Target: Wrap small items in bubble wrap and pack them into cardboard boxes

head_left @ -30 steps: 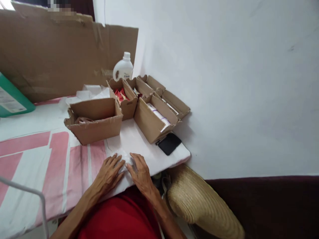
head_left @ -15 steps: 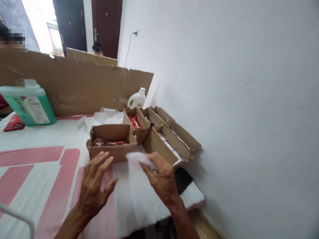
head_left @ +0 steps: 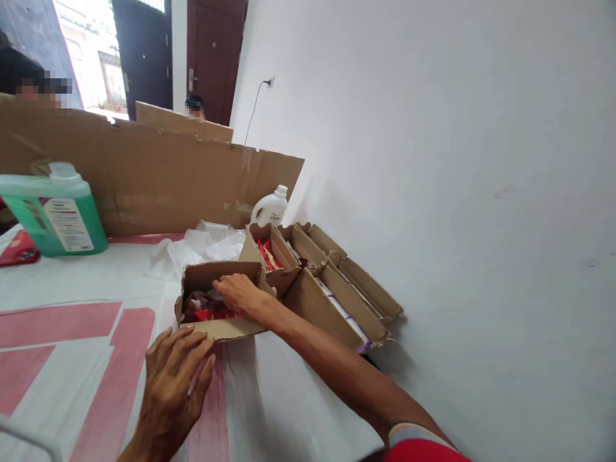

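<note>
My right hand (head_left: 237,293) reaches into the nearest cardboard box (head_left: 226,332), fingers curled downward over its contents. What those fingers hold, if anything, is hidden; some clear, crinkled plastic (head_left: 212,297) shows beneath them. Red packets (head_left: 214,314) and dark reddish ones lie on the bottom of this box. At its front left corner is my left hand (head_left: 176,382), empty, with fingers apart and their tips close to the front wall. Whether the left fingertips touch the cardboard I cannot tell.
Several narrow cardboard boxes (head_left: 332,308) stand right of the near box, against the wall. Behind lie crumpled white plastic sheeting (head_left: 206,247) and a white jug (head_left: 270,208). A green liquid jug (head_left: 67,215) and a red phone (head_left: 22,249) are left. A cardboard partition (head_left: 168,179) spans the back.
My right hand has moved forward and left into the near box; the whitish filmy piece it held is no longer clearly visible. My left hand has shifted slightly down and left.
</note>
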Tool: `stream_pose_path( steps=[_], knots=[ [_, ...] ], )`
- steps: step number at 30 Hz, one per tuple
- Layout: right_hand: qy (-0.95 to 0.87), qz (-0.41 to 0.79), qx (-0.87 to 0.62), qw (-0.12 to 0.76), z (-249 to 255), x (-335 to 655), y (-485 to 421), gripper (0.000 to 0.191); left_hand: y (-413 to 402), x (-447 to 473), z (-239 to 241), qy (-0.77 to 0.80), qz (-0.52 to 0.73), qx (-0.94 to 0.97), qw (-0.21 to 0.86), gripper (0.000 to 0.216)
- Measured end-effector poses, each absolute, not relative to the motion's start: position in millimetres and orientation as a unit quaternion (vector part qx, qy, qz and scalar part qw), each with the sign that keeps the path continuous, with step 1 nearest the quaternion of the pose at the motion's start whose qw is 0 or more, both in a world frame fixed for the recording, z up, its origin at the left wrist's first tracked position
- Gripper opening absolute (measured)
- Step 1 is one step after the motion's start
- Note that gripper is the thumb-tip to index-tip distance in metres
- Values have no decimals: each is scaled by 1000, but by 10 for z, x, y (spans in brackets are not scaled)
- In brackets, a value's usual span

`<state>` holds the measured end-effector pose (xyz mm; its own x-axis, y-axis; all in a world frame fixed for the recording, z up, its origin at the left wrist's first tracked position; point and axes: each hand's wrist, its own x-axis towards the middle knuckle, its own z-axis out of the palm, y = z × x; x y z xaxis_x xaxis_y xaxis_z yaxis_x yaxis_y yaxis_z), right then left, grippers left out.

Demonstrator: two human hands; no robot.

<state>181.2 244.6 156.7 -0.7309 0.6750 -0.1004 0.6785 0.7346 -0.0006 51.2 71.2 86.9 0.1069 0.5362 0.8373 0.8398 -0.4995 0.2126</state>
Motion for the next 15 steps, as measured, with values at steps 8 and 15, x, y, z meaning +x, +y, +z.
stream_pose_path(
  steps=[8, 15],
  knots=[
    [885, -162, 405, -163, 2004, 2541, 2178, 50, 697, 361, 899, -600, -544, -585, 41, 59],
    [534, -296, 625, -486, 943, 3256, 1535, 61, 1021, 301, 303, -651, -559, -442, -260, 64]
  ],
)
